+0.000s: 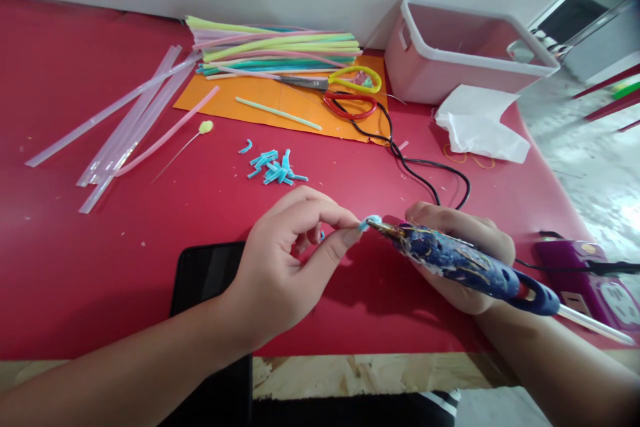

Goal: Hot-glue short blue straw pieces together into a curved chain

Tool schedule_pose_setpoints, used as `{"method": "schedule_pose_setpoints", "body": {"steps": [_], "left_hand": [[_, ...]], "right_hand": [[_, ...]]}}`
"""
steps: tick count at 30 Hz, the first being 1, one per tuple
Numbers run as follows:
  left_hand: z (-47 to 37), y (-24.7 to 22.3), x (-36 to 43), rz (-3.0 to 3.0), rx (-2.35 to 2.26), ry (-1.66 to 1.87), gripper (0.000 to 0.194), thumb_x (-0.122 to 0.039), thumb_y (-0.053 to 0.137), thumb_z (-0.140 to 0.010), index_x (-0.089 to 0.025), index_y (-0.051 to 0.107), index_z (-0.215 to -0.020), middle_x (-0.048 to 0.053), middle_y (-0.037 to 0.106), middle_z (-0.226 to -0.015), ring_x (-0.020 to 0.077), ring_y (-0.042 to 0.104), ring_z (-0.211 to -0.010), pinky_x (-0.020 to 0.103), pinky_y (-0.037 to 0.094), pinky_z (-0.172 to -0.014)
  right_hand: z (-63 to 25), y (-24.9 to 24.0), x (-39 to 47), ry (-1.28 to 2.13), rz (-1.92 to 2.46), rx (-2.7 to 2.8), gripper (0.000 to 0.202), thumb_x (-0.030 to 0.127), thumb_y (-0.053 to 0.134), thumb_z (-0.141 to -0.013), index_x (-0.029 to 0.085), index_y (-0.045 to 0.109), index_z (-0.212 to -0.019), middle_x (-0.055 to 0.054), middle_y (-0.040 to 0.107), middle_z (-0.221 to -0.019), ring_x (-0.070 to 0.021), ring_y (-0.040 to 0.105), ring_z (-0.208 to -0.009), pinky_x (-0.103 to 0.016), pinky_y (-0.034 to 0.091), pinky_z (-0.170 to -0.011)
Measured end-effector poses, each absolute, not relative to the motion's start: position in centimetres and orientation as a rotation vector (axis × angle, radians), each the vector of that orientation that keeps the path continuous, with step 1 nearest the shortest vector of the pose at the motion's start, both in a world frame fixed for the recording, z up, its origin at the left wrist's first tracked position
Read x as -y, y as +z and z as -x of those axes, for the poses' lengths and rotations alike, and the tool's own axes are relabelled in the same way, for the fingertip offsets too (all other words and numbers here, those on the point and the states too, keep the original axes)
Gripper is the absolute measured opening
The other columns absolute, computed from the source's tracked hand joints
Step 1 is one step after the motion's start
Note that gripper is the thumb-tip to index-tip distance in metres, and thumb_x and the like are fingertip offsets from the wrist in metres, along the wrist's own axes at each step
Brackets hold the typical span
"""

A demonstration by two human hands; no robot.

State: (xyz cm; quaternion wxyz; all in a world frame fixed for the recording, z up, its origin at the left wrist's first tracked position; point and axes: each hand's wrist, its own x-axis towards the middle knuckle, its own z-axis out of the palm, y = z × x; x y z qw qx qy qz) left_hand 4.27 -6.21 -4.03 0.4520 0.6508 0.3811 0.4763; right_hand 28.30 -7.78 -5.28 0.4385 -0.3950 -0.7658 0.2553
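Observation:
Between thumb and forefinger, my left hand [295,253] pinches a small light-blue fuzzy piece [369,222] above the red table. My right hand [465,247] is wrapped round a blue glue gun [455,263] smeared with dried glue, a clear glue stick [595,325] poking from its rear. The metal nozzle touches or nearly touches the blue piece. Behind my left hand lies a little pile of cut blue fuzzy pieces [280,170]. A yellow fuzzy ball on a thin wire [205,127] rests farther left.
Fuzzy stems [275,47] and scissors [352,107] lie on orange paper [200,97]. Clear glue sticks [135,107] are at left. A pink bin [425,73], white paper [480,123], black cord [425,162] and purple power strip [583,280] are at right. A black phone [207,273] is under my left wrist.

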Motion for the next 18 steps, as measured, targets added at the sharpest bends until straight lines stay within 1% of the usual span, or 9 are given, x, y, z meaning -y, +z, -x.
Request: {"method": "schedule_pose_setpoints", "body": {"steps": [5,10,18], "left_hand": [[-4.28,-4.02,6.21,-1.613,-0.946,1.174,0.007,-0.016,0.070,-0.093,-0.020,0.070,-0.088,0.001,0.060,-0.083,0.0099,0.051,-0.063,0.023,0.043,-0.052],[-4.35,-4.13,6.21,-1.613,-0.942,1.177,0.007,-0.014,0.070,-0.093,-0.020,0.070,-0.088,0.000,0.060,-0.084,0.0086,0.050,-0.062,0.021,0.044,-0.052],[-4.32,-4.18,6.18,-1.618,-0.951,1.171,0.007,-0.015,0.070,-0.093,-0.021,0.070,-0.089,0.001,0.062,-0.085,0.0097,0.051,-0.063,0.022,0.045,-0.052]], "right_hand": [[-28.33,-5.32,7.81,0.631,0.980,1.900,0.015,0.014,0.068,-0.079,0.027,0.064,-0.084,0.001,0.063,-0.065,-0.0164,0.059,-0.054,-0.031,0.045,-0.046],[-28.44,-5.54,7.68,0.638,0.940,1.906,0.015,0.014,0.068,-0.079,0.027,0.064,-0.086,0.001,0.064,-0.067,-0.0148,0.057,-0.053,-0.030,0.045,-0.046],[-28.09,-4.89,7.71,0.633,0.979,1.893,0.013,0.016,0.067,-0.081,0.027,0.064,-0.083,0.001,0.064,-0.063,-0.0153,0.059,-0.050,-0.029,0.044,-0.045]]}}
